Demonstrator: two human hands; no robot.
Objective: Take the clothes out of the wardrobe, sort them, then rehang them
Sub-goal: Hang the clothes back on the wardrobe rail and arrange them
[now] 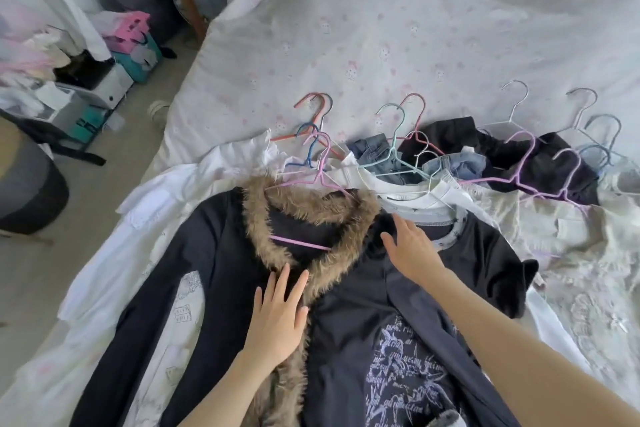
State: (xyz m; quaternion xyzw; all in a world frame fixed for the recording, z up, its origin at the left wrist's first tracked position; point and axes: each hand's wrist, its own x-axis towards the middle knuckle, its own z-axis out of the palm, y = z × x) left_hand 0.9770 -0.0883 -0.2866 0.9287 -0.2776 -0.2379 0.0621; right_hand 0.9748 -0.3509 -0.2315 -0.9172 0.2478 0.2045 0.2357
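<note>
A dark cardigan with a brown fur collar (313,208) lies spread on the bed, still on a pink hanger (300,243). My left hand (278,314) rests flat and open on its fur front edge. My right hand (410,248) lies flat, fingers spread, on the cardigan's right shoulder, over a dark printed t-shirt (401,367). White garments (166,198) lie beneath on the left. Jeans (375,151), black clothes (540,156) and pale lacy clothes (568,246) lie to the right on several coloured wire hangers (398,128).
The bed (381,28) with a pale patterned sheet stretches away beyond the pile. Left of the bed is the floor (114,191) with a dark round stool (31,191), boxes and pink and teal bags (133,42).
</note>
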